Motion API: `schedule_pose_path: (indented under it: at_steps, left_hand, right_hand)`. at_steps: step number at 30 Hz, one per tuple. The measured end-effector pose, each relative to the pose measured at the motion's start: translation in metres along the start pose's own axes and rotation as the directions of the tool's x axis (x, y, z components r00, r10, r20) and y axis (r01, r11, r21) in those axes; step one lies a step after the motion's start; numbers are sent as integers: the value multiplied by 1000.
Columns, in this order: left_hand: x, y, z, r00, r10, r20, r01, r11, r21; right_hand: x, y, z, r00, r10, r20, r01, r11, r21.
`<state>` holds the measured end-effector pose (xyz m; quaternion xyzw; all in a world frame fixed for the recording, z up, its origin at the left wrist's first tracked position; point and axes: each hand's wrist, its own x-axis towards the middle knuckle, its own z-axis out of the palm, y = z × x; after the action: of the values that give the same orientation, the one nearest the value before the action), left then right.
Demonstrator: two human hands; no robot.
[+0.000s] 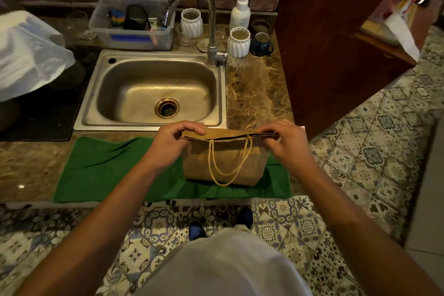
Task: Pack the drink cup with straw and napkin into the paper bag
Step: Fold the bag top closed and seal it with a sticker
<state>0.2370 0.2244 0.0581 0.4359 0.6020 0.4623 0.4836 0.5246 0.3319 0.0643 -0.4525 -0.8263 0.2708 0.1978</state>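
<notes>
A brown paper bag [225,163] stands upright on a green towel [108,170] at the counter's front edge. Its mouth is pressed nearly flat, and a twisted rope handle [227,166] hangs down its near side. My left hand [173,139] pinches the left end of the bag's top edge. My right hand [287,142] pinches the right end. Drink cup, straw and napkin are not visible; whether anything is inside the bag cannot be seen.
A steel sink [153,94] with a tall faucet [206,19] lies just behind the bag. White ribbed vases [239,42], a blue mug [262,44], a soap pump [240,9] and a plastic tub [132,24] stand at the back. A wooden cabinet [336,31] rises right.
</notes>
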Motion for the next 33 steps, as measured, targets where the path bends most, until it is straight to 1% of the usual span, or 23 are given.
schedule_pose_path:
  at_steps: [1, 3, 5, 6, 7, 8, 9, 10, 11, 12, 13, 15, 17, 19, 20, 22, 24, 26, 28, 30, 31, 33]
  left_hand:
    - [-2, 3, -5, 999, 12, 42, -14, 999, 46]
    - [-6, 20, -18, 982, 23, 189, -54, 985, 164]
    - [-8, 45, -29, 944, 6, 331, -123, 935, 333]
    - [-7, 56, -32, 935, 5, 356, -156, 903, 400]
    - [-4, 64, -30, 938, 18, 347, -184, 873, 452]
    - [0, 70, -23, 944, 56, 324, -225, 829, 512]
    - [7, 72, -12, 944, 97, 315, -274, 762, 586]
    - [13, 72, 1, 937, 107, 333, -314, 678, 664]
    - [19, 70, 15, 930, 71, 362, -330, 600, 729]
    - [25, 65, 26, 922, 9, 386, -329, 542, 773]
    - [30, 61, 35, 919, -36, 393, -323, 505, 800]
    - [38, 54, 43, 919, -57, 390, -319, 473, 821]
    - [41, 50, 46, 925, -36, 378, -323, 446, 835]
    - [40, 50, 51, 933, -4, 360, -332, 374, 866]
    - [40, 48, 54, 935, 18, 354, -339, 343, 876]
    - [39, 45, 56, 939, 55, 340, -339, 319, 885]
    - [40, 41, 55, 941, 66, 331, -335, 323, 885]
    - [39, 40, 54, 942, 78, 325, -332, 329, 884]
    - [40, 40, 53, 943, 92, 320, -332, 339, 880]
    - [41, 41, 52, 937, 103, 334, -349, 345, 871]
    - [42, 41, 50, 932, 103, 347, -361, 349, 865]
    - [42, 41, 48, 922, 102, 374, -386, 352, 853]
  right_hand:
    - [-1, 2, 2, 1000, -6, -21, 6, 1000, 17]
    - [-2, 5, 4, 999, -13, -52, 14, 999, 29]
    - [-2, 6, 4, 998, -24, -61, 25, 1000, 16]
    - [-3, 6, 5, 997, -38, -61, 38, 999, 8]
    - [-4, 5, 5, 997, -55, -62, 55, 998, -1]
    - [-5, 5, 6, 996, -69, -65, 69, 998, -10]
    - [-6, 4, 7, 995, -78, -69, 77, 997, -17]
    - [-6, 4, 8, 993, -86, -77, 84, 996, -22]
    - [-5, 5, 10, 991, -95, -90, 93, 995, -26]
    - [-5, 5, 12, 988, -106, -110, 104, 994, -27]
    - [-4, 5, 13, 984, -117, -135, 115, 993, -26]
    - [-4, 4, 16, 974, -124, -188, 123, 992, -13]
    - [-7, 1, 19, 965, -90, -245, 96, 995, 14]
    - [-11, -1, 23, 954, -43, -298, 61, 997, 50]
    - [-13, -2, 25, 950, -26, -311, 50, 996, 69]
    - [-15, -3, 28, 952, 9, -304, 21, 995, 94]
    - [-15, -3, 29, 965, 40, -260, -23, 998, 65]
    - [-13, -5, 26, 982, 27, -189, -27, 1000, 0]
    - [-12, -7, 18, 994, -60, -92, 55, 997, -58]
    - [-10, -8, 10, 989, -150, 8, 150, 987, -64]
    - [-8, -9, 7, 985, -170, 40, 172, 984, -54]
    - [-1, -15, 2, 984, -172, 50, 173, 985, -12]
